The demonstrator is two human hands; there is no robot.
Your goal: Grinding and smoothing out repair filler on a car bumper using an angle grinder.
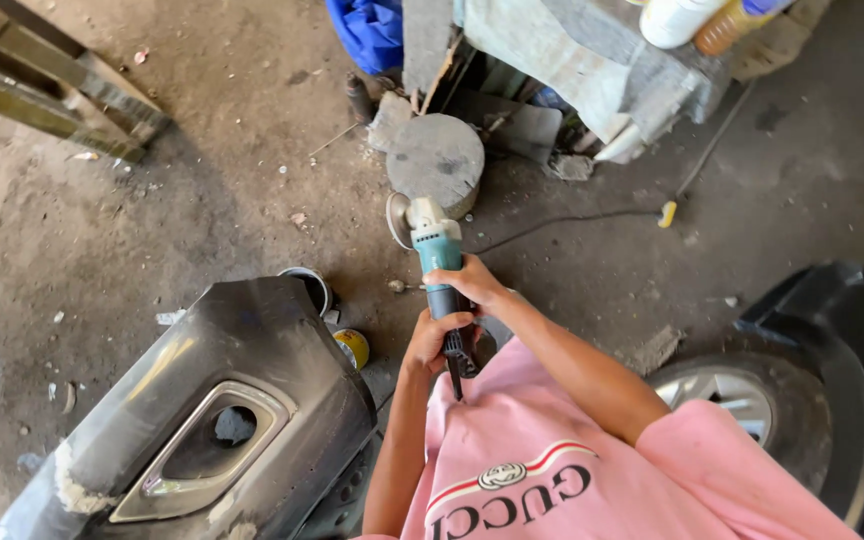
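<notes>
Both hands hold a teal and grey angle grinder, its disc end pointing away from me over the dirt floor. My right hand wraps the middle of the grinder's body. My left hand grips the dark rear end, where the black cord comes out. A dark grey car bumper with a fog-lamp opening lies just to the left of my left arm.
A round concrete block sits ahead of the grinder's disc. Small tins stand beside the bumper. A car wheel and fender are at right. A cluttered cloth-covered bench is at the top, and a wooden frame at top left.
</notes>
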